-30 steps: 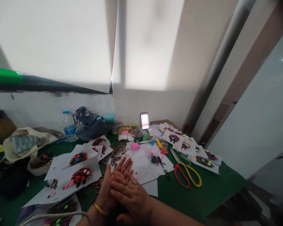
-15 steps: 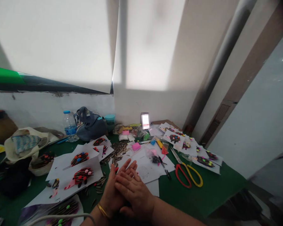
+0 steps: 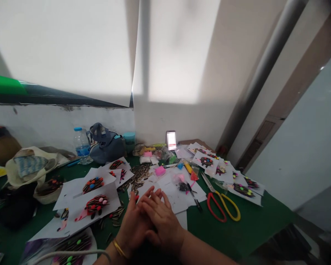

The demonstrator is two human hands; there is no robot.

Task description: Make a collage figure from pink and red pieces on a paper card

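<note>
My left hand point(image 3: 134, 221), a gold bracelet point(image 3: 118, 247) at its wrist, is turned palm up with its fingers stretched out. Across it lies my right hand point(image 3: 164, 221), palm down, its fingers extended over the left fingers. Whether something small is between the palms is hidden. A bit of red point(image 3: 136, 198) shows by the left fingertips. Just beyond the hands are white sheets point(image 3: 169, 189), a pink clay block point(image 3: 160, 170), a black clay lump point(image 3: 183, 186) and a black pen point(image 3: 194, 197). Striped sunflower seeds point(image 3: 140, 175) are heaped behind the left hand.
Scissors point(image 3: 216, 198) with red and yellow handles lie at right. Decorated paper sheets point(image 3: 98, 202) spread at left, more point(image 3: 244, 190) at right. Along the wall stand a water bottle point(image 3: 82, 147), a blue bag point(image 3: 106, 145) and a phone point(image 3: 171, 140). A grey cable point(image 3: 71, 253) crosses the lower left.
My right hand has shifted slightly to the right and up across the left palm. The view has turned a little, so the table items appear slightly displaced.
</note>
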